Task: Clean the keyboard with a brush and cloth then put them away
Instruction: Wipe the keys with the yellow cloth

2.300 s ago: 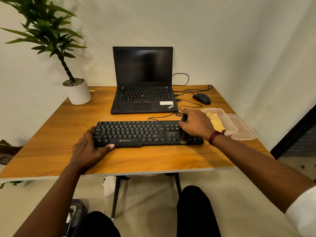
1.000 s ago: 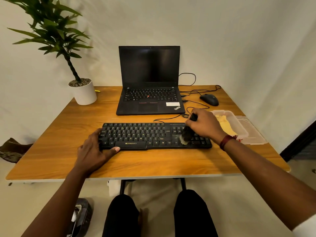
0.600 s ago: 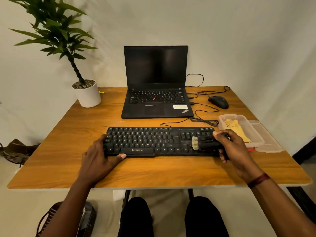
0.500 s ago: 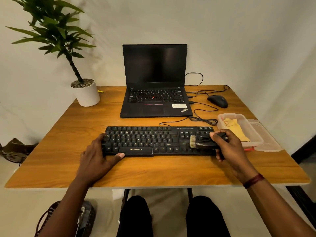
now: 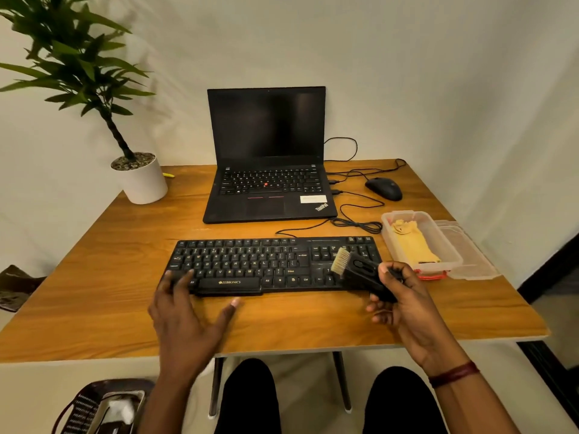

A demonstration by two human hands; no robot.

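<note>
Right hand [image 5: 404, 305] grips brush [image 5: 357, 270] over keyboard [image 5: 250, 264] right end.

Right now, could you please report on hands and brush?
Right hand grips brush, bristles over right end of keyboard. Left hand open at its left end. Cloth in box; nothing in the way.

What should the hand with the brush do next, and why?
Probably lower the brush so its bristles meet the keys and sweep along the keyboard. The right hand grips the handle with the bristles pointing left, seemingly just above the keyboard's right end. The left hand lies open at the front left edge, and the cloth lies in the box.
</note>
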